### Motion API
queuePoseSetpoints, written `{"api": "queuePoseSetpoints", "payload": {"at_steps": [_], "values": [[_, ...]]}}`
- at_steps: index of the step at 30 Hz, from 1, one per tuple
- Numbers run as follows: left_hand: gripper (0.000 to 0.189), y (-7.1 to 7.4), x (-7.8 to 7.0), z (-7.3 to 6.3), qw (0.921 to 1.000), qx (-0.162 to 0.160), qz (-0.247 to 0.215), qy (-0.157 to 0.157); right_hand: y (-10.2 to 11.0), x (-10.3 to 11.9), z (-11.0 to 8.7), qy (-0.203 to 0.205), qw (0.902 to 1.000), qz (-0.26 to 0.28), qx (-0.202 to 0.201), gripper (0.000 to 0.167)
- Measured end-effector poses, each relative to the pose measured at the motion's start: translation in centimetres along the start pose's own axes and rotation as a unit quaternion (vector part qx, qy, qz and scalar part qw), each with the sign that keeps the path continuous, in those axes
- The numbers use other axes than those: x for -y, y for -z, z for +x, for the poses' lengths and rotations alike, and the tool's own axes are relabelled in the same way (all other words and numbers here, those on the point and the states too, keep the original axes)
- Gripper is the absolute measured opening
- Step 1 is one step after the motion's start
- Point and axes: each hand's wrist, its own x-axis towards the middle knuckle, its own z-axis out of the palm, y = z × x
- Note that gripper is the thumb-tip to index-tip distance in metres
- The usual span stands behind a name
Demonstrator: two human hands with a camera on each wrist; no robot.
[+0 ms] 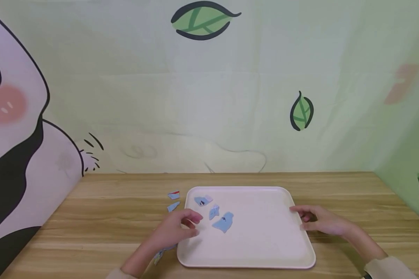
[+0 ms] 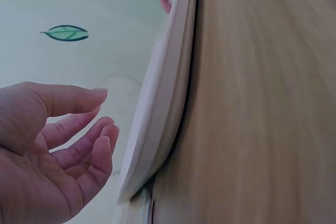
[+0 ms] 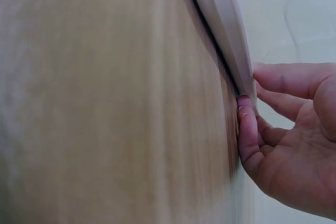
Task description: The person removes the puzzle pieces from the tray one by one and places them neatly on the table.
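A white rectangular tray (image 1: 251, 240) lies on the wooden table. Three torn-edged, mostly blue picture pieces, among them a larger blue piece (image 1: 224, 222), lie in its left half. Over the tray's left edge hovers my left hand (image 1: 176, 228), fingers loosely bent and apart, nothing between them; the left wrist view shows this hand (image 2: 58, 145) beside the raised rim. My right hand (image 1: 322, 221) holds the tray's right rim. Up close, the right hand (image 3: 294, 140) has its thumb against the rim and bent fingertips at its lower edge.
Left of the tray, a blue-and-red piece (image 1: 174, 195) and a blue piece (image 1: 173, 206) lie on the table (image 1: 108, 217). More pieces (image 1: 158, 256) sit partly hidden below the left forearm. Behind the table hangs a pale backdrop (image 1: 202, 97) with printed leaves and a panda.
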Motion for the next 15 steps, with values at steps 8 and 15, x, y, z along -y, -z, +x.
{"api": "queuePoseSetpoints", "payload": {"at_steps": [8,15], "values": [[0.030,-2.3,-1.0,2.1,0.9999,-0.009,-0.008,-0.006,0.0,0.0,-0.1,-0.004,1.0000,0.004,0.001,0.054],[0.032,-4.1,-1.7,3.3,0.9995,-0.023,0.021,0.003,0.1,-0.1,0.0,-0.011,0.9999,0.005,0.000,0.055]]}}
